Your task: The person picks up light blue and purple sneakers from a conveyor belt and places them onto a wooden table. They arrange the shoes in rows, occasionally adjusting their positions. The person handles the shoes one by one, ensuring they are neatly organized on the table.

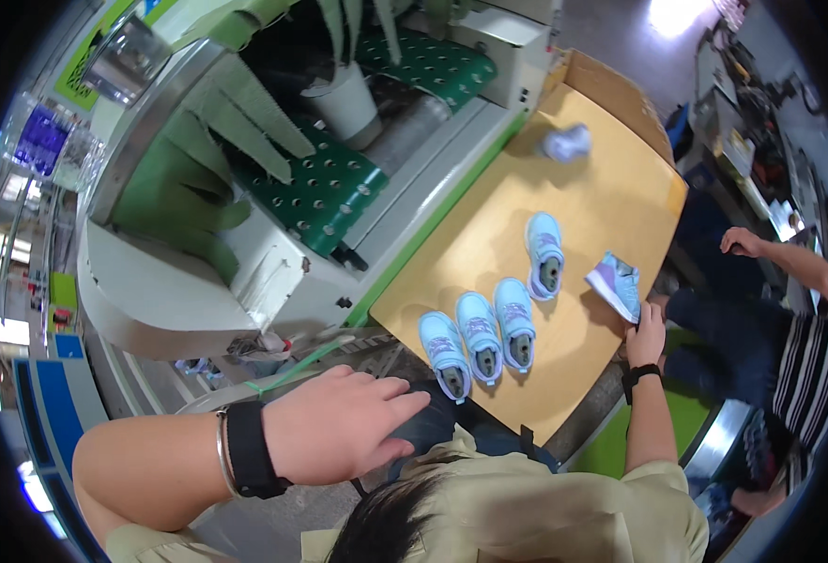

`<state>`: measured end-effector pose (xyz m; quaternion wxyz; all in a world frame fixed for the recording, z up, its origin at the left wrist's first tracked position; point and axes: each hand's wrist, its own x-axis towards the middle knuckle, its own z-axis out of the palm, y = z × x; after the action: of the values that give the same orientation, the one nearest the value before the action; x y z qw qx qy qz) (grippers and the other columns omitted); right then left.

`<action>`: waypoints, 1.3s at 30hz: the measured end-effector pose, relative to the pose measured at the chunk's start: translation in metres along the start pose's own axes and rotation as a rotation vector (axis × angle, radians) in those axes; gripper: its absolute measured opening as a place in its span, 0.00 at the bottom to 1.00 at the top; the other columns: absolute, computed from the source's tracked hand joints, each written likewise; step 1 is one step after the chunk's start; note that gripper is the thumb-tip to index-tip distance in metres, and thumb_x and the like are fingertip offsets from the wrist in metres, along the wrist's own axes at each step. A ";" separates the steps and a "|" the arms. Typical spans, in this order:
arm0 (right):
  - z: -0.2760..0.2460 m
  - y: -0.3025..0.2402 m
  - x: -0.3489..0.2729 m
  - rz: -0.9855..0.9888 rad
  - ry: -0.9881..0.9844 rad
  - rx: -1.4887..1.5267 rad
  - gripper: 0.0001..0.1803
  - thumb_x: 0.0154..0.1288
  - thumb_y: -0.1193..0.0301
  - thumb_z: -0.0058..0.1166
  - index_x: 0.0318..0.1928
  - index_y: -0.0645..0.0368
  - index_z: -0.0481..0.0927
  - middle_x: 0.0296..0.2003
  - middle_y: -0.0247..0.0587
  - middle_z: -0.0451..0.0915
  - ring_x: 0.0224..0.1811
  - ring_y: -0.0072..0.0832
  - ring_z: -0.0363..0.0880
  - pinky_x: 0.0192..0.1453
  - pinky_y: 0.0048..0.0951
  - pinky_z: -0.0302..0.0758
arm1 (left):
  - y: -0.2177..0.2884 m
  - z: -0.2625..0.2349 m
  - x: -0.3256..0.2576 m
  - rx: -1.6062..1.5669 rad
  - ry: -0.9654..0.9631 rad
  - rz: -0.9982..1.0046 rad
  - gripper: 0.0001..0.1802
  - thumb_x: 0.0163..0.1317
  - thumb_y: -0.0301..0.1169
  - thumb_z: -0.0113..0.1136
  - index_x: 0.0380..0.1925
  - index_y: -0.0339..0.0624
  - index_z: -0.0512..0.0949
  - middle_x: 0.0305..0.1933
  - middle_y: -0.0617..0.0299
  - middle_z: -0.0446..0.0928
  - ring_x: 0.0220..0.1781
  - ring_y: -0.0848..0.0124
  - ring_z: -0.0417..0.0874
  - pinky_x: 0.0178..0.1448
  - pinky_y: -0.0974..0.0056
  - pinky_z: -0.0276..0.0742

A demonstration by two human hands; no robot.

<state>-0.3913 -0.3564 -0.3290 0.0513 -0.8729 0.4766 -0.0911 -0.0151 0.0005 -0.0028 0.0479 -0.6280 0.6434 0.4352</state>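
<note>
Right hand (647, 338): clamped on shoe (618, 284) | left hand (339, 425): empty, fingers apart | desk (611, 192), ahead-right of left hand: three shoes (479, 328) lined up, fourth shoe (544, 249) beyond | held one seemingly not yet aligned

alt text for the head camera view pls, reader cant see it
A person's right hand touches a blue shoe near the edge of a tan table; the left hand hangs open. Four similar shoes stand there, beside a machine with a green belt.

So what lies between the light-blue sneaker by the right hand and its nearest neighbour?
Bare tan tabletop between that sneaker and its neighbour, in the head view.
</note>
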 end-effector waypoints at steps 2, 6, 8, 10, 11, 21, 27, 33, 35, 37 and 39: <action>0.000 0.017 -0.013 -0.033 0.077 -0.002 0.25 0.62 0.75 0.62 0.60 0.57 0.75 0.54 0.53 0.74 0.50 0.56 0.78 0.53 0.50 0.77 | 0.001 -0.002 0.000 -0.016 0.004 0.014 0.31 0.73 0.47 0.57 0.68 0.39 0.70 0.66 0.44 0.75 0.63 0.47 0.77 0.67 0.50 0.71; 0.009 -0.021 -0.040 0.299 0.217 0.533 0.33 0.73 0.75 0.56 0.75 0.54 0.62 0.62 0.54 0.67 0.54 0.38 0.76 0.59 0.37 0.76 | 0.005 -0.003 -0.005 -0.062 0.023 0.012 0.31 0.72 0.46 0.58 0.68 0.38 0.70 0.68 0.42 0.74 0.65 0.45 0.76 0.68 0.49 0.71; 0.044 -0.008 -0.069 0.543 0.226 0.896 0.32 0.78 0.68 0.53 0.77 0.57 0.58 0.63 0.51 0.67 0.57 0.32 0.73 0.63 0.36 0.73 | 0.007 -0.006 -0.001 -0.039 0.030 0.029 0.31 0.72 0.45 0.58 0.68 0.37 0.70 0.68 0.43 0.74 0.65 0.45 0.76 0.68 0.49 0.71; 0.048 -0.051 -0.083 0.552 0.116 1.195 0.32 0.80 0.63 0.50 0.77 0.61 0.57 0.65 0.51 0.68 0.61 0.33 0.73 0.68 0.37 0.70 | 0.008 -0.006 -0.002 -0.035 0.022 0.022 0.31 0.72 0.45 0.58 0.68 0.37 0.70 0.68 0.43 0.74 0.66 0.46 0.76 0.68 0.48 0.71; 0.047 -0.068 -0.086 0.579 0.063 1.278 0.36 0.82 0.60 0.48 0.79 0.60 0.51 0.68 0.46 0.67 0.66 0.30 0.69 0.68 0.33 0.68 | 0.008 -0.006 -0.001 -0.034 0.019 0.026 0.31 0.72 0.45 0.58 0.68 0.37 0.70 0.68 0.44 0.74 0.66 0.46 0.76 0.68 0.48 0.71; 0.062 -0.129 -0.002 0.664 0.346 1.094 0.56 0.54 0.78 0.69 0.79 0.60 0.50 0.68 0.51 0.65 0.68 0.41 0.69 0.73 0.39 0.67 | 0.006 -0.004 -0.004 -0.002 0.034 0.047 0.31 0.73 0.46 0.57 0.68 0.38 0.70 0.66 0.46 0.75 0.65 0.47 0.77 0.68 0.50 0.72; -0.035 -0.213 0.041 0.406 0.378 1.561 0.43 0.64 0.77 0.65 0.74 0.59 0.53 0.66 0.51 0.66 0.65 0.37 0.73 0.71 0.38 0.70 | 0.005 0.002 0.000 0.067 -0.011 0.033 0.31 0.73 0.45 0.56 0.68 0.36 0.70 0.59 0.48 0.78 0.61 0.51 0.80 0.66 0.51 0.72; -0.121 -0.405 0.070 -0.413 0.375 1.404 0.42 0.62 0.71 0.69 0.74 0.58 0.64 0.72 0.46 0.65 0.71 0.39 0.68 0.76 0.38 0.65 | 0.002 0.003 -0.007 0.083 0.032 0.011 0.31 0.72 0.45 0.57 0.68 0.36 0.69 0.58 0.48 0.80 0.59 0.51 0.81 0.64 0.49 0.74; -0.110 -0.461 0.077 -0.617 0.235 1.440 0.41 0.62 0.72 0.66 0.74 0.60 0.64 0.71 0.51 0.68 0.72 0.42 0.69 0.76 0.37 0.66 | -0.001 0.002 -0.009 0.080 0.042 0.022 0.31 0.72 0.45 0.57 0.69 0.37 0.70 0.59 0.48 0.79 0.60 0.52 0.81 0.64 0.49 0.74; -0.081 -0.490 0.082 -0.719 -0.018 1.353 0.37 0.63 0.72 0.64 0.73 0.58 0.67 0.70 0.53 0.70 0.71 0.48 0.71 0.75 0.40 0.68 | -0.003 0.001 -0.004 0.081 0.055 0.048 0.31 0.73 0.45 0.57 0.69 0.37 0.70 0.60 0.48 0.79 0.61 0.52 0.81 0.65 0.49 0.74; -0.083 -0.496 0.081 -0.643 -0.143 1.239 0.40 0.62 0.69 0.67 0.73 0.60 0.66 0.70 0.53 0.70 0.71 0.48 0.71 0.75 0.40 0.68 | -0.001 0.006 -0.005 0.076 0.044 0.037 0.31 0.73 0.46 0.56 0.69 0.37 0.69 0.60 0.48 0.79 0.62 0.53 0.80 0.65 0.50 0.74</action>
<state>0.0422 -0.1564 -0.1517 0.5412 -0.7843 0.0506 -0.2989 -0.0158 0.0085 -0.0040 0.0494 -0.6231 0.6720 0.3971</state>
